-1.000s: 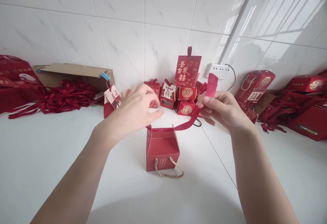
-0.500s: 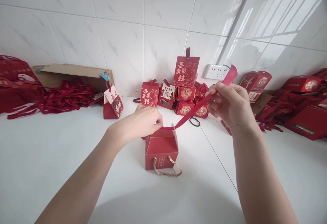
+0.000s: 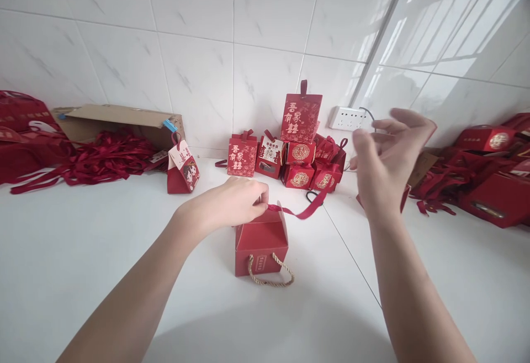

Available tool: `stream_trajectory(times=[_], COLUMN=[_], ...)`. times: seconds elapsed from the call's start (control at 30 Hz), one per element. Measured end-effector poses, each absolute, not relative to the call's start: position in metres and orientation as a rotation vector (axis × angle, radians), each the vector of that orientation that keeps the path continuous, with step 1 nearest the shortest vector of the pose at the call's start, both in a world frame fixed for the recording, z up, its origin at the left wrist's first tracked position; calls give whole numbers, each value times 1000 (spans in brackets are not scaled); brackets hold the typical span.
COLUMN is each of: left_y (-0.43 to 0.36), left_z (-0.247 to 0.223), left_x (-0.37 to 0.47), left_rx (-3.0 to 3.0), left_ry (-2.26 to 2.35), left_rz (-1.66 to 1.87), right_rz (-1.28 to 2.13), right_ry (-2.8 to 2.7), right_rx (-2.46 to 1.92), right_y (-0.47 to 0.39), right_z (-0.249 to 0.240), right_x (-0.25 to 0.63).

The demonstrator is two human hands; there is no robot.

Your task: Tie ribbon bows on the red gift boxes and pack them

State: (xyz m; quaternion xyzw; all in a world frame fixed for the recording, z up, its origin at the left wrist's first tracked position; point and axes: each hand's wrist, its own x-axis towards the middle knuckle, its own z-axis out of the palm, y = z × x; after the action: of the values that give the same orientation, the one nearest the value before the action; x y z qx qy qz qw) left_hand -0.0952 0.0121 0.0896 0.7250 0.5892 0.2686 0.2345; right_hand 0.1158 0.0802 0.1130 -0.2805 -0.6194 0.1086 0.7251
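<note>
A red gift box with a gold rope handle stands on the white table in front of me. My left hand is closed at the top of the box, pinching a dark red ribbon. From there the ribbon runs out to the right, its loose end curving upward in the air. My right hand is raised to the right of the box, fingers apart, holding nothing. What lies under my left fingers at the box top is partly hidden.
Several finished red boxes are stacked by the tiled wall. A small box with cartoon figures stands left, near a cardboard carton with red ribbons. More red boxes are piled right. A power strip sits behind.
My right hand has let go of the ribbon and opened, moving slightly right. The ribbon's free end has dropped from its taut line. My left hand stays at the box top.
</note>
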Motion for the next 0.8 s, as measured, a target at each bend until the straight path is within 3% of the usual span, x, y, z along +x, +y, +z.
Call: stream_trajectory(times=[0.1,0.3,0.6,0.7,0.8], left_y=[9,6,7,8,9], left_z=[94,103,103,101,99], left_x=[-93,-85,-79,-82,-84], left_rx=[2034,2199,2270,2257,2254], left_ry=[1678,1770,1681,1672,1668], left_rz=[556,160,96,57,57], right_rz=[247,658,1421,1484,1329], right_ry=[-1902,-2707,-2512,-2425,-2475], right_rx=[-666,-1017,-715,-680,-746], right_y=[70,78,104,104,98], right_z=[107,85,72,66,64], right_x=[112,106,109,106,103])
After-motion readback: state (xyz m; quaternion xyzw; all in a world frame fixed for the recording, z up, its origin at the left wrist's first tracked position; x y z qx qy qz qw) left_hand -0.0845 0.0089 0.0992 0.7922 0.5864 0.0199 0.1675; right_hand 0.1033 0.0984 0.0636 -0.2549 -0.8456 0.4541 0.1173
